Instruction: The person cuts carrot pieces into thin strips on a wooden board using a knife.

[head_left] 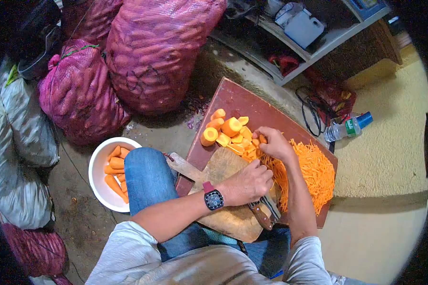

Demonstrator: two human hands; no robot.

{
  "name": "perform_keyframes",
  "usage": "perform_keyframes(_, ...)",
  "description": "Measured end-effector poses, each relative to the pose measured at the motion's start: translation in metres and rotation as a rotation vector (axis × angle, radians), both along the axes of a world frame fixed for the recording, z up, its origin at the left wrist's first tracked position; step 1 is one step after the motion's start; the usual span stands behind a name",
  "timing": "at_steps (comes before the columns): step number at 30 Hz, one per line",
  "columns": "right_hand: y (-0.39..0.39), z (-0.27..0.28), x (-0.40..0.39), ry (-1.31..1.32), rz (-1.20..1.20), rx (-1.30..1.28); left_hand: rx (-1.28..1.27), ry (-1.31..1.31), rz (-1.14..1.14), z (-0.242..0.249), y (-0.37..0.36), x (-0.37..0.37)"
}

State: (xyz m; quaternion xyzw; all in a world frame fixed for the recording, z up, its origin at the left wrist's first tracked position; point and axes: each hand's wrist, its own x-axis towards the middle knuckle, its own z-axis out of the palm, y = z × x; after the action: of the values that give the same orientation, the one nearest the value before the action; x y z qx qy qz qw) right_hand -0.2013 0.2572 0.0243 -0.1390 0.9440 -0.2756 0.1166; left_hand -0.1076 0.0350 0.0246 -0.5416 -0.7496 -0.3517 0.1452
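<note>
carrot chunks point(231, 127), smooth, blocky, beside bent right fingers point(265, 131); left fingers point(263, 175) curled; both grips unclear.

Orange beside the right hand point(271, 142)
Shredded carrot point(314, 178) bright orange; behind the left hand point(248, 184), a pink strap point(208, 186); beyond, a magenta mesh-patterned sack point(157, 52).

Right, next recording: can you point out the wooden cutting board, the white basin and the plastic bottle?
Wooden cutting board point(227, 222): head view, bare wood near its lower edge.
White basin point(97, 179): head view, left inner wall.
Plastic bottle point(350, 127): head view, green label.
</note>
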Motion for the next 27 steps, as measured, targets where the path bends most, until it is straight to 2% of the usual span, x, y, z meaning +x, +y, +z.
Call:
perform_keyframes(4, 0.001, 0.007, -0.004, -0.035, -0.007, -0.015, 0.003, -0.023, -0.018, -0.002, 0.002, 0.002)
perform_keyframes(7, -0.01, 0.01, -0.009, -0.152, -0.136, 0.02, -0.01, -0.026, -0.024, 0.0, 0.0, 0.0)
perform_keyframes(9, -0.017, 0.018, -0.007, -0.1, -0.157, -0.139, -0.007, -0.03, -0.003, 0.001, -0.002, -0.002)
perform_keyframes(10, -0.018, 0.025, -0.004, -0.101, -0.158, -0.138, -0.005, -0.031, -0.003, 0.0, -0.003, -0.003)
perform_keyframes(12, -0.016, 0.038, 0.002, -0.248, -0.352, -0.122, -0.037, -0.022, 0.053, -0.001, -0.004, -0.009)
perform_keyframes(13, -0.009, 0.033, 0.007, -0.249, -0.355, -0.121, -0.035, -0.024, 0.05, -0.001, -0.005, -0.013)
perform_keyframes(16, 0.009, 0.006, 0.043, -0.092, -0.053, -0.43, 0.099, -0.03, 0.166, 0.005, -0.014, -0.027)
perform_keyframes(17, 0.012, 0.006, 0.06, -0.094, -0.057, -0.43, 0.2, -0.045, 0.237, 0.01, -0.018, -0.033)
perform_keyframes(19, -0.011, 0.038, 0.092, -0.424, -0.089, -0.477, 0.299, -0.063, 0.298, 0.022, -0.026, -0.046)
perform_keyframes(20, -0.017, 0.04, 0.102, -0.423, -0.099, -0.48, 0.349, -0.071, 0.352, 0.027, -0.032, -0.052)
perform_keyframes(22, -0.026, 0.041, 0.117, -0.496, -0.333, -0.514, 0.397, -0.082, 0.396, 0.029, -0.037, -0.062)
perform_keyframes(23, -0.028, 0.041, 0.119, -0.495, -0.343, -0.517, 0.479, -0.131, 0.429, 0.029, -0.039, -0.066)
perform_keyframes(25, -0.033, 0.044, 0.113, -0.072, -0.141, -0.123, 0.56, -0.179, 0.456, 0.027, -0.041, -0.071)
perform_keyframes(27, -0.048, 0.048, 0.103, -0.042, -0.141, -0.116, 0.579, -0.21, 0.493, 0.025, -0.044, -0.075)
